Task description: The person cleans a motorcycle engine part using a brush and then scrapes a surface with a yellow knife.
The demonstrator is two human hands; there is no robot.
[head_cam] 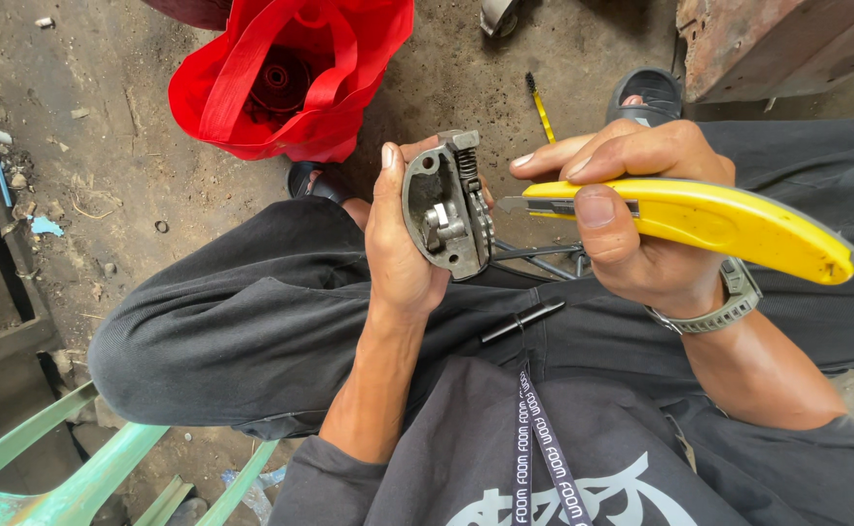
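Note:
My left hand (400, 255) grips a grey cast-metal machine part (446, 206) with a small spring and a screw along its right edge, held upright above my lap. My right hand (631, 219) holds a yellow utility knife (719, 220), thumb on the slider. Its short blade tip (510, 204) points left and almost touches the part's right edge. A grey watch (729, 302) sits on the right wrist. A black pen-like rod (522, 319) lies on my dark trousers below the hands.
A red fabric bag (291, 78) holding a dark round part stands on the dirt floor ahead. A yellow-handled tool (541, 109) lies on the ground by my sandal (649, 93). A green plastic chair (96, 468) is at lower left, a rusty block (778, 39) at top right.

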